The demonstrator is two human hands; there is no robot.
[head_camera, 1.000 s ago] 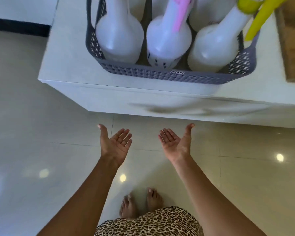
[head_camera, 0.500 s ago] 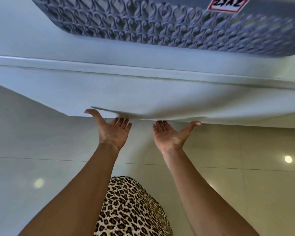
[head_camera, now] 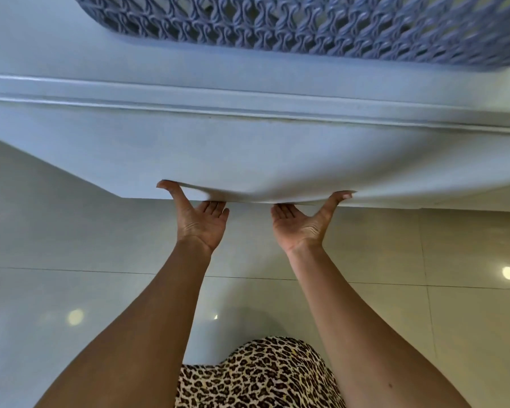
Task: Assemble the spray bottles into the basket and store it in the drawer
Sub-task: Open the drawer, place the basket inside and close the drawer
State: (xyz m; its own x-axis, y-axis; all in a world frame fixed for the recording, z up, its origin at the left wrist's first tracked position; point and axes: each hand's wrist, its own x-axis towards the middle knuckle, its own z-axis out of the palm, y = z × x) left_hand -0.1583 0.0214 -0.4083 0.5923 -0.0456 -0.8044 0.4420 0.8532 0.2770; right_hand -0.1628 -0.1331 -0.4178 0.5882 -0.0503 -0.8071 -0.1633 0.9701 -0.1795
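Observation:
The grey lattice basket [head_camera: 277,28] stands on top of the white cabinet [head_camera: 71,63], very close to the camera; only its lower wall shows and the spray bottles are out of view. Below it is the white drawer front [head_camera: 248,154]. My left hand [head_camera: 202,220] and my right hand [head_camera: 302,223] are palm up at the drawer front's bottom edge. The fingers of both hands are hooked under that edge and hidden, while the thumbs press on its face.
Glossy pale floor tiles [head_camera: 454,304] spread below and around the cabinet. My leopard-print clothing [head_camera: 259,375] fills the bottom centre between my forearms.
My head has dropped close to the cabinet, so the bottles left the view. Both hands rose from open in the air to gripping under the drawer front's bottom edge.

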